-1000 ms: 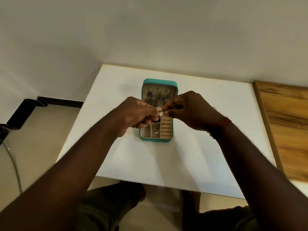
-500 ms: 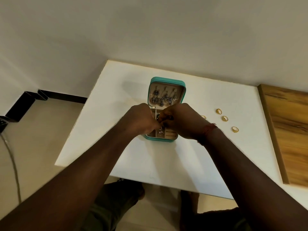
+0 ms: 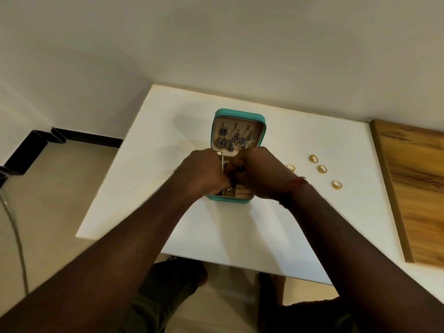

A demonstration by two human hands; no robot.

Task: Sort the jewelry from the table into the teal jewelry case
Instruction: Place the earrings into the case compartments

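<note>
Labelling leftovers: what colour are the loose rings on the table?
Gold; the rings lie right of the teal case, clearest in the head view.

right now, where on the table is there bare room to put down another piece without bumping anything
Bare: the white table left of the teal jewelry case, and the near strip between the forearms. Crowded: right of the case, four gold rings lie before the wooden board; the left hand and right hand cover the case's tray.
</note>
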